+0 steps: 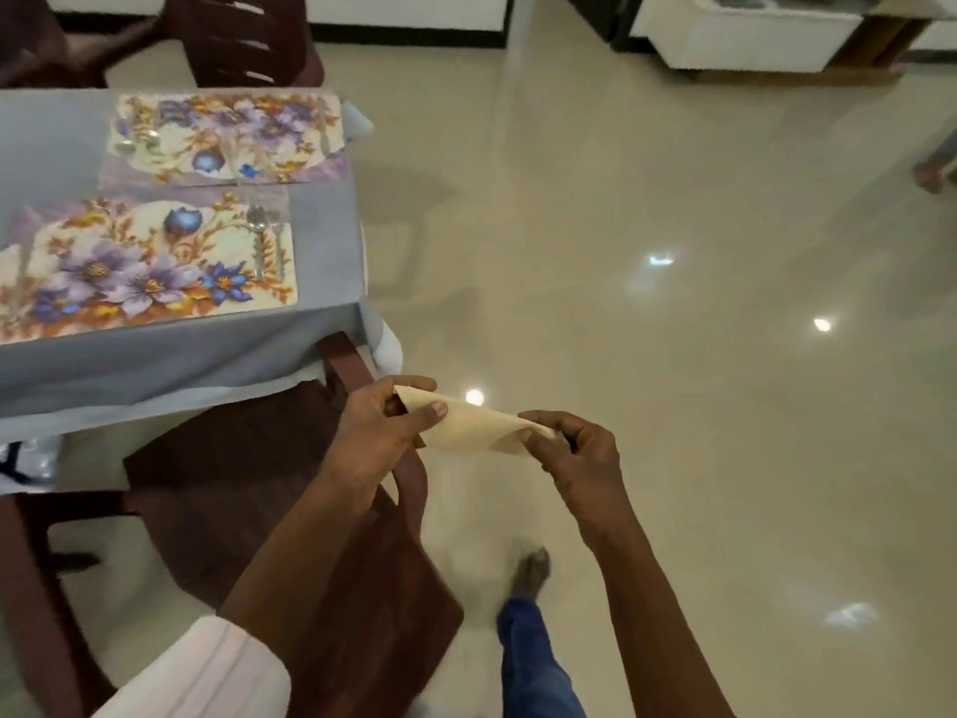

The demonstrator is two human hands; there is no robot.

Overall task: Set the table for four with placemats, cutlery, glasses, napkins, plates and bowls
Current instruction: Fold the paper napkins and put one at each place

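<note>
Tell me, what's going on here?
A person stands beside a table and holds a folded cream napkin in the air. The left hand pinches one end and the right hand pinches the other. Two floral placemats lie on the grey cloth, the near placemat and the far placemat. A spoon and fork lie on the near one. No plates, bowls or glasses are in view. A brown chair stands below the hands.
</note>
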